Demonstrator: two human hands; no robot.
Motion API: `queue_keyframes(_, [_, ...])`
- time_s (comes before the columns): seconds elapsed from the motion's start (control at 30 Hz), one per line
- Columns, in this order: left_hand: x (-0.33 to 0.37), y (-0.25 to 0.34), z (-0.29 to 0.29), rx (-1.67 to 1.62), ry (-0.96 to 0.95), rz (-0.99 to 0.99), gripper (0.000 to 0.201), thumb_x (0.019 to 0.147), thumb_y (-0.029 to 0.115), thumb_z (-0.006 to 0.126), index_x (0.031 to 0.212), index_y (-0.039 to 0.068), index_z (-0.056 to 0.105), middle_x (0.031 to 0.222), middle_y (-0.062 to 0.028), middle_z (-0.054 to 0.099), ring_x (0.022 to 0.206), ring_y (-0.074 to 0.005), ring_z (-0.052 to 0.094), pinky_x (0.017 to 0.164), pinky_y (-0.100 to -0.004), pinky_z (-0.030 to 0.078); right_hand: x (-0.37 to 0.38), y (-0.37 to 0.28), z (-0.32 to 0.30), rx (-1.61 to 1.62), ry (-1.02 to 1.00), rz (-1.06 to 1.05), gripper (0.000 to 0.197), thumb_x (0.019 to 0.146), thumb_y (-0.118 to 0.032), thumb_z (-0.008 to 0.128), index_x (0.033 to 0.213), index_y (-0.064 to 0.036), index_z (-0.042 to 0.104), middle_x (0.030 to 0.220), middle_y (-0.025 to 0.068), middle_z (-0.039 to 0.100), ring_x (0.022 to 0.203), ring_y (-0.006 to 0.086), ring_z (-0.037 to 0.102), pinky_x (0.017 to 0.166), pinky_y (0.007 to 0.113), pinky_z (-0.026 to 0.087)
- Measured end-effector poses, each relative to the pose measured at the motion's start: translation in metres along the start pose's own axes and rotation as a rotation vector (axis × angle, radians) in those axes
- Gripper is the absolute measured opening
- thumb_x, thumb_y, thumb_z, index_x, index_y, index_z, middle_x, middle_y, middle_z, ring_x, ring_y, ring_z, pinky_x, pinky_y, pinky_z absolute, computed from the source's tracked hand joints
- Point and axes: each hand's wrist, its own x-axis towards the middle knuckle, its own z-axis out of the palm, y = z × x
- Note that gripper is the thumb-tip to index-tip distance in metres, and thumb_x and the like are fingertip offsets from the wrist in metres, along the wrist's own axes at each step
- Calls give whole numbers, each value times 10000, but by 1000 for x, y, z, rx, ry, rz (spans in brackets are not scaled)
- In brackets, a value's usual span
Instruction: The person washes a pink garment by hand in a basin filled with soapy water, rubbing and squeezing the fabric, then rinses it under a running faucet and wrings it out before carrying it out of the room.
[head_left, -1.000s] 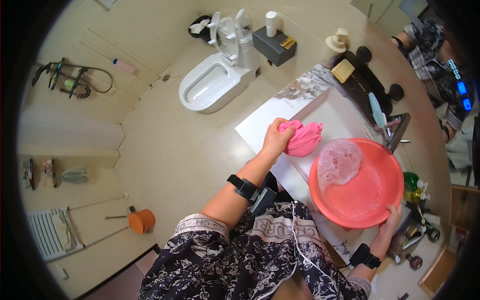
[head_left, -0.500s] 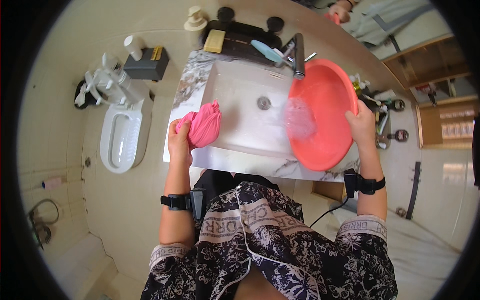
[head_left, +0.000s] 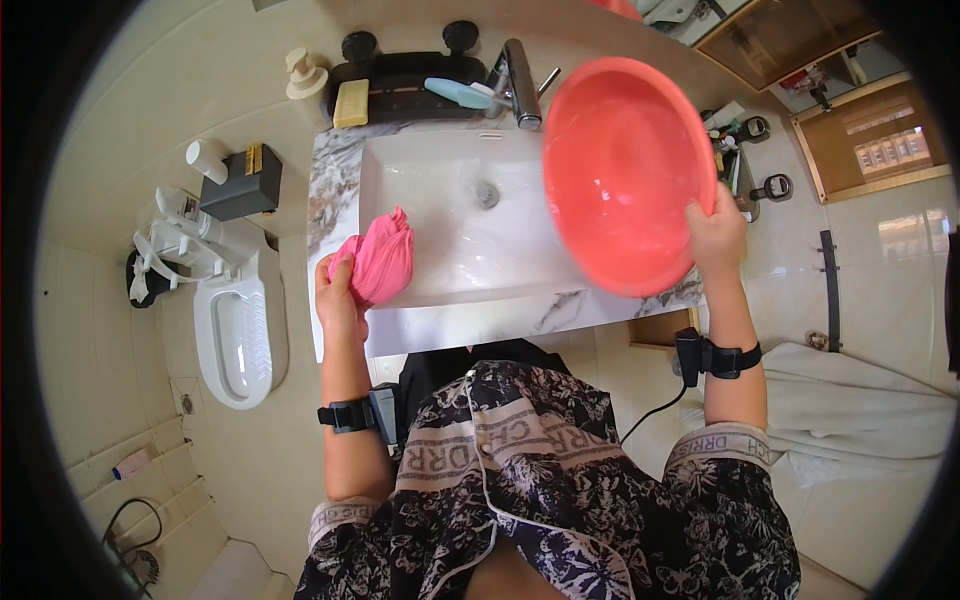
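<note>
My left hand (head_left: pixel 340 293) is closed round a bunched, wet-looking pink cloth (head_left: pixel 384 262) at the left front corner of the sink (head_left: pixel 440 200). With my right hand (head_left: pixel 718 235) I grip the right rim of a coral-red plastic basin (head_left: pixel 625 170). The basin is tilted, its hollow facing up toward me, over the right part of the sink and counter. A little wetness glints on its inner wall. Some water lies on the sink floor near the drain (head_left: pixel 486 194). Behind the sink stands the dark tap (head_left: pixel 520 85).
A black rack (head_left: pixel 400 88) holds a light-blue brush (head_left: pixel 458 93), with a yellow soap bar (head_left: pixel 351 104) and a pump bottle (head_left: pixel 305 75) beside it. Small bottles and tubes (head_left: pixel 735 150) stand at the right. A squat toilet (head_left: pixel 238 330) is at the left, a wooden cabinet (head_left: pixel 870 140) at the right.
Water that was pouring out of the basin into the sink has stopped. The basin has come up and shows more of its inside. My left hand still holds the cloth. The whole view has shifted.
</note>
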Motion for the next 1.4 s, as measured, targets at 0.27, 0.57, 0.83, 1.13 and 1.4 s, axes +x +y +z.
queue_keyframes(0.27, [1, 17, -10, -172, -67, 84, 308, 874, 231, 512, 1143, 86, 475, 1131, -107, 554, 1032, -266, 565, 780, -441, 521, -28, 119, 31, 921, -132, 771, 269, 715, -13, 523, 981, 1, 560, 861, 92, 615, 743, 189, 607, 676, 305, 517])
queue_keyframes(0.57, [-25, 35, 92, -139, -214, 96, 237, 875, 174, 542, 1076, 65, 481, 1086, -105, 571, 1020, -219, 557, 847, -375, 476, -58, 125, 154, 1242, -319, 957, 317, 712, -41, 535, 1028, -33, 544, 853, 63, 575, 767, 161, 560, 699, 293, 484])
queue_keyframes(0.83, [-1, -38, 116, 255, -224, -11, 109, 819, 105, 641, 872, 72, 551, 870, -30, 569, 787, -116, 540, 704, -244, 444, -27, 183, 182, 469, -720, 591, 387, 816, -163, 618, 1136, 13, 490, 994, 113, 610, 916, 190, 603, 780, 317, 504])
queue_keyframes(1.13, [15, -80, 128, 643, -283, 298, 125, 743, 79, 696, 804, 56, 588, 965, -69, 553, 922, -205, 524, 839, -287, 409, 120, 86, 190, -232, -529, -297, 608, 805, -104, 524, 1361, -48, 283, 1386, 184, 317, 1260, 319, 342, 1026, 368, 323])
queue_keyframes(1.4, [5, -60, 162, 836, -253, 595, 130, 762, 89, 682, 849, 54, 592, 1125, -124, 502, 1061, -253, 479, 882, -327, 403, 184, 36, 229, -417, -549, -536, 286, 750, 14, 453, 1007, -25, 570, 1107, 113, 488, 1067, 294, 460, 918, 379, 415])
